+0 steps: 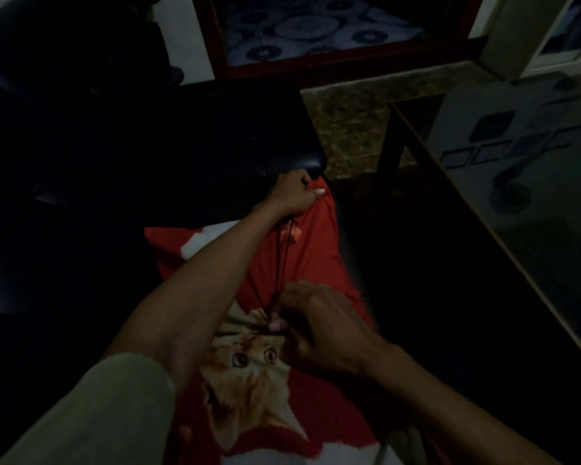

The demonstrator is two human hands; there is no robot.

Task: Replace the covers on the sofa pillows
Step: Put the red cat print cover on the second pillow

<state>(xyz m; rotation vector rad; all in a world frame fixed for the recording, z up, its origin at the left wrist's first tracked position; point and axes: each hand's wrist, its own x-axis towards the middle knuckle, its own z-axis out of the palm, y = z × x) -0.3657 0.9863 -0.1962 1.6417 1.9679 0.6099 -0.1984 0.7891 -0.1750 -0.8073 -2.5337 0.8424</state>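
A soft red fabric pillow cover printed with an orange kitten point(265, 380) lies stretched from the centre down to the bottom of the frame, creased along its length. The left hand point(291, 195) grips its far end at the centre, beside a glossy black leather sofa cushion point(182, 146). The right hand point(316, 325), lower centre, pinches bunched cloth (what fills the cover cannot be told).

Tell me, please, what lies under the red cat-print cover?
The red cat-print cover hides whatever is beneath. Past its far end shows a dark cushion. The left hand and right hand grip the fabric.
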